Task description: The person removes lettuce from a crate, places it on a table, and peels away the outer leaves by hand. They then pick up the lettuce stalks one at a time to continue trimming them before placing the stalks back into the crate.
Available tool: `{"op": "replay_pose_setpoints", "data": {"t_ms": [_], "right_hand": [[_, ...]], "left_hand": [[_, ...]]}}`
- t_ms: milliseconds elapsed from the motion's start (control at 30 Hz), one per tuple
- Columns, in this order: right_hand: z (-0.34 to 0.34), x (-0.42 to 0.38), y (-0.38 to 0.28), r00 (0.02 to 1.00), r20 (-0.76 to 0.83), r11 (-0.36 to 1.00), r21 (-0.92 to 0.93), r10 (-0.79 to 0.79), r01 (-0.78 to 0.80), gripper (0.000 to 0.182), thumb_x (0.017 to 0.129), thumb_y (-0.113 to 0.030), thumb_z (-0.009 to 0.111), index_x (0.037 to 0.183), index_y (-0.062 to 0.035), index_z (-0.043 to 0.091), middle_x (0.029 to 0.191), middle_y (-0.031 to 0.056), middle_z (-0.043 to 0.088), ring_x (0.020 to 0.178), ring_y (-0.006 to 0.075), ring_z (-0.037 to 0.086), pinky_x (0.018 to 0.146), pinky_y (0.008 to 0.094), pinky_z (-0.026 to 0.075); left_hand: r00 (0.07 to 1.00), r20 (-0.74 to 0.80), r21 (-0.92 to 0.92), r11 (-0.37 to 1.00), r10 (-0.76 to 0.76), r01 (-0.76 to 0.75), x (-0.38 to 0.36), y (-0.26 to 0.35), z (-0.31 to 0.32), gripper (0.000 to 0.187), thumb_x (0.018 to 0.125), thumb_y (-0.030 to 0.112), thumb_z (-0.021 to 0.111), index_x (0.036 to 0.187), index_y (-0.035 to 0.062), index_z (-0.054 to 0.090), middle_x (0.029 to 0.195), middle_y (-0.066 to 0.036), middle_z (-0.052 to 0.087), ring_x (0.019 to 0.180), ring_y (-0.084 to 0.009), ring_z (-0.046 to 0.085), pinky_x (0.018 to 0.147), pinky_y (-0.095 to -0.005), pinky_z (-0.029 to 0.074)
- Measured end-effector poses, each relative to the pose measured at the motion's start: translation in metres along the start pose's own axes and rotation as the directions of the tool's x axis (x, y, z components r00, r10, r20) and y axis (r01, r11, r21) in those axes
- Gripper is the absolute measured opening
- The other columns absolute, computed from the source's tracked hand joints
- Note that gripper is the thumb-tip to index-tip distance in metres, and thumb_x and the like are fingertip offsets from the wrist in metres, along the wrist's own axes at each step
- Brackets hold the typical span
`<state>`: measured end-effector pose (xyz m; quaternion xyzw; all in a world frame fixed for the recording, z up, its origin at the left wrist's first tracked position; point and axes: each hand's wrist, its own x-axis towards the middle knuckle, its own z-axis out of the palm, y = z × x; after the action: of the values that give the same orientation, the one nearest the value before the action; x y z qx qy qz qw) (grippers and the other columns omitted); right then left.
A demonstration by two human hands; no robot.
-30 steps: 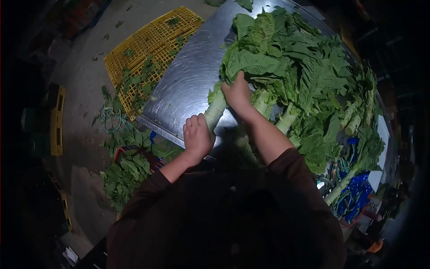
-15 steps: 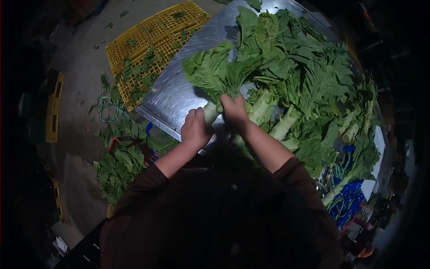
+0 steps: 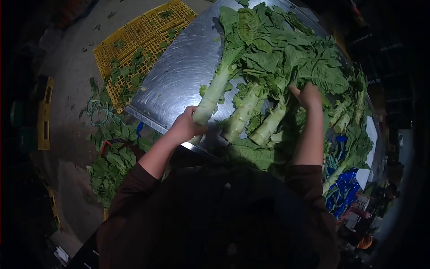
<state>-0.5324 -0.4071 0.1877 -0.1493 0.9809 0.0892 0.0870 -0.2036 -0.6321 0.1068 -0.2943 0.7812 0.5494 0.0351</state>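
My left hand [image 3: 186, 125] is wrapped round the cut lower end of a celtuce stalk [image 3: 214, 92]. That stalk has a pale, stripped stem and a leafy top pointing away from me over the metal table [image 3: 172, 85]. Farther right, my right hand [image 3: 310, 96] reaches over the leaves, thumb apart from the fingers, whose tips partly disappear against the greenery. Just left of it lies another celtuce [image 3: 271, 123], its thick butt toward me. Between this one and the held stalk rests a third celtuce [image 3: 244, 114]. Broad green leaves [image 3: 313, 67] cover the table's right side.
Yellow plastic grating [image 3: 134, 49] with leaf scraps lies on the floor at left. Below the table's left corner are a leaf pile [image 3: 112, 170] and teal cord [image 3: 99, 112]. A blue bag [image 3: 342, 197] with more cord is at lower right.
My right hand has left the leafy top of the held celtuce and moved right to the other stalks. The held stalk now stretches away from me, beside the pile.
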Motion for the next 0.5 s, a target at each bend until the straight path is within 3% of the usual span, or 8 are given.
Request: {"op": "replay_pose_setpoints", "data": {"t_ms": [33,67,133,167,233,267,400,500], "right_hand": [[-0.016,-0.008,-0.001,0.995,0.096,0.994,0.103,0.035,-0.045,0.069,0.077,-0.058,0.061,0.112,0.0009,0.055,0.108,0.0216,0.062,0.097,0.0344,0.061,0.085,0.0413,0.047],[-0.018,-0.014,-0.006,0.995,0.093,0.994,0.104,0.035,-0.045,0.069,0.077,-0.058,0.061,0.112,0.0009,0.055,0.108,0.0216,0.062,0.097,0.0344,0.061,0.085,0.0413,0.047],[-0.020,-0.025,-0.022,0.982,-0.126,0.873,0.454,-0.139,0.181,0.061,0.081,-0.053,0.060,0.114,-0.0023,0.056,0.108,0.0190,0.063,0.099,0.0333,0.061,0.087,0.0400,0.046],[-0.014,-0.029,-0.040,0.945,-0.262,0.766,0.561,-0.194,0.313,0.056,0.083,-0.046,0.060,0.119,-0.0031,0.055,0.109,0.0170,0.063,0.101,0.0336,0.060,0.089,0.0397,0.046],[-0.015,-0.032,-0.078,0.940,-0.240,0.713,0.614,-0.241,0.339,0.055,0.083,-0.043,0.061,0.122,-0.0037,0.053,0.115,0.0179,0.060,0.108,0.0334,0.057,0.093,0.0394,0.044],[-0.013,-0.029,-0.096,0.928,-0.282,0.701,0.609,-0.245,0.371,0.058,0.083,-0.043,0.061,0.125,-0.0036,0.051,0.118,0.0191,0.058,0.110,0.0334,0.055,0.094,0.0396,0.043],[-0.003,0.006,-0.147,0.884,-0.452,0.713,0.581,-0.119,0.393,0.068,0.082,-0.045,0.062,0.132,-0.0028,0.041,0.125,0.0231,0.052,0.117,0.0341,0.050,0.097,0.0403,0.040],[-0.009,0.029,-0.169,0.854,-0.519,0.682,0.636,0.030,0.362,0.071,0.082,-0.045,0.062,0.132,-0.0010,0.037,0.119,0.0242,0.055,0.111,0.0365,0.053,0.094,0.0416,0.042]], "left_hand": [[0.990,0.132,-0.282,0.956,-0.042,0.078,0.004,-0.008,-0.003,0.057,0.074,0.020,0.071,0.120,-0.0002,0.045,0.104,-0.017,0.061,0.093,-0.0297,0.062,0.076,-0.0380,0.052],[0.991,0.131,-0.283,0.956,-0.039,0.075,0.007,-0.012,-0.008,0.057,0.074,0.020,0.071,0.120,-0.0002,0.045,0.104,-0.017,0.061,0.093,-0.0297,0.062,0.076,-0.0380,0.052],[0.819,0.573,-0.780,0.294,-0.017,0.552,0.013,-0.017,-0.018,0.050,0.083,0.021,0.059,0.125,-0.0010,0.044,0.111,-0.017,0.060,0.098,-0.0282,0.061,0.084,-0.0406,0.051],[0.819,0.573,-0.778,0.303,-0.015,0.550,0.013,-0.011,-0.016,0.050,0.083,0.021,0.059,0.125,-0.0010,0.044,0.111,-0.017,0.060,0.098,-0.0282,0.061,0.084,-0.0406,0.051],[0.781,0.623,-0.771,0.205,0.045,0.603,0.007,0.001,-0.004,0.050,0.085,0.021,0.055,0.128,-0.0009,0.042,0.113,-0.019,0.059,0.096,-0.0284,0.062,0.081,-0.0421,0.053],[0.840,0.532,-0.783,0.440,0.107,0.440,0.006,0.003,-0.002,0.052,0.084,0.013,0.054,0.131,-0.0004,0.039,0.116,-0.017,0.056,0.097,-0.0262,0.060,0.080,-0.0418,0.053],[0.921,0.378,-0.741,0.627,0.094,0.240,-0.020,0.028,-0.003,0.057,0.077,0.010,0.065,0.128,0.0008,0.041,0.110,-0.008,0.054,0.097,-0.0166,0.055,0.084,-0.0297,0.045],[0.952,0.295,-0.589,0.801,0.087,0.109,-0.031,0.025,-0.017,0.063,0.073,0.011,0.070,0.128,0.0020,0.041,0.109,-0.006,0.053,0.099,-0.0145,0.053,0.085,-0.0297,0.043]]}}
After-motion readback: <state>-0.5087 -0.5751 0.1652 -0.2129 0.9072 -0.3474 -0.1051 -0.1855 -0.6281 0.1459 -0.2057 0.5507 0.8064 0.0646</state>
